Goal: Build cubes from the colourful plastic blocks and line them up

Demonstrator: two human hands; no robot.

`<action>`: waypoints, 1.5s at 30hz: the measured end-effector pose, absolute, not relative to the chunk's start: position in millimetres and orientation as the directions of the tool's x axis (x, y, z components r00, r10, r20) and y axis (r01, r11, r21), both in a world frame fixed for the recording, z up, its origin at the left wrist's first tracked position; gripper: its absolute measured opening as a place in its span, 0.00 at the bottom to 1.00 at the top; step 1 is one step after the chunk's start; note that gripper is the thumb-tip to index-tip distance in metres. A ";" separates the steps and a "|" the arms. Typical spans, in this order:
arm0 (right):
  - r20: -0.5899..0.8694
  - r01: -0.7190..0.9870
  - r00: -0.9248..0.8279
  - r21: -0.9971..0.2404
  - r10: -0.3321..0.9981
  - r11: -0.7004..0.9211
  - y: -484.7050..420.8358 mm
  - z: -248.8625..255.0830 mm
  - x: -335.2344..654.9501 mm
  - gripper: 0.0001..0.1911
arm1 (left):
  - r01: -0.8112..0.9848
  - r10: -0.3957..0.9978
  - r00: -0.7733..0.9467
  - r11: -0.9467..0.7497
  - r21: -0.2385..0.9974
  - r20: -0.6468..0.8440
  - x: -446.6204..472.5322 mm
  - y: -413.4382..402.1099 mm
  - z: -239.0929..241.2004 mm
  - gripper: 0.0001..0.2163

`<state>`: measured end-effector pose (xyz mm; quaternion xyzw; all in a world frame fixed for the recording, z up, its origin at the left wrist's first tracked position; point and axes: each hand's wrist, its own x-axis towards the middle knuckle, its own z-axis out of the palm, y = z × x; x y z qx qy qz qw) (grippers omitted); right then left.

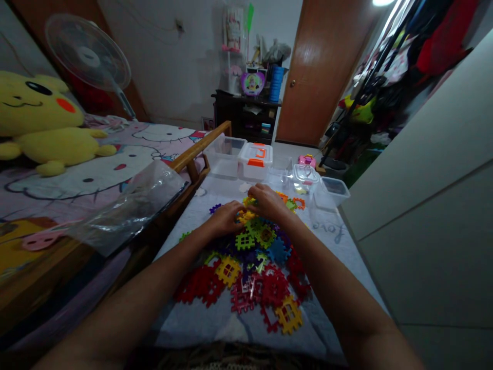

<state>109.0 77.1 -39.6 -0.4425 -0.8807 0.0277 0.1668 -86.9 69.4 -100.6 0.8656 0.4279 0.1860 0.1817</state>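
Observation:
A heap of flat, toothed plastic building tiles (pixel 250 267) in red, yellow, green, blue and purple lies on a pale cloth-covered surface (pixel 331 241). Both my hands rest at the far end of the heap. My left hand (pixel 225 218) has its fingers curled around yellow tiles (pixel 246 215). My right hand (pixel 269 201) is closed over the same yellow pieces, fingertips meeting the left hand's. What exactly sits between the fingers is mostly hidden.
Clear plastic boxes (pixel 225 149), one with an orange-handled lid (pixel 256 156), stand beyond the tiles. A bed with a yellow plush toy (pixel 42 123) and a clear plastic bag (pixel 131 205) lies to the left. A pale cabinet wall (pixel 423 205) runs along the right.

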 end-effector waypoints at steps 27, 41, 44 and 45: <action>-0.053 0.859 0.109 -0.498 0.993 -0.121 -3.6 -93.2 222.1 0.43 | 0.799 0.865 0.493 -0.493 0.345 0.094 -93.8 -3.3 -81.7 0.41; 0.234 0.515 -0.089 -0.821 0.968 0.246 1.7 -111.6 195.5 0.33 | 0.601 0.730 0.681 -0.604 0.523 0.061 -42.0 19.2 -70.3 0.42; 0.272 0.453 -0.109 -0.842 0.956 0.292 0.2 -104.7 190.1 0.28 | 0.542 0.728 0.672 -0.611 0.576 0.140 -41.8 17.5 -75.3 0.41; 0.288 0.453 -0.125 -0.835 0.950 0.313 0.1 -101.1 187.3 0.26 | 0.530 0.732 0.661 -0.611 0.589 0.165 -42.9 16.5 -76.5 0.40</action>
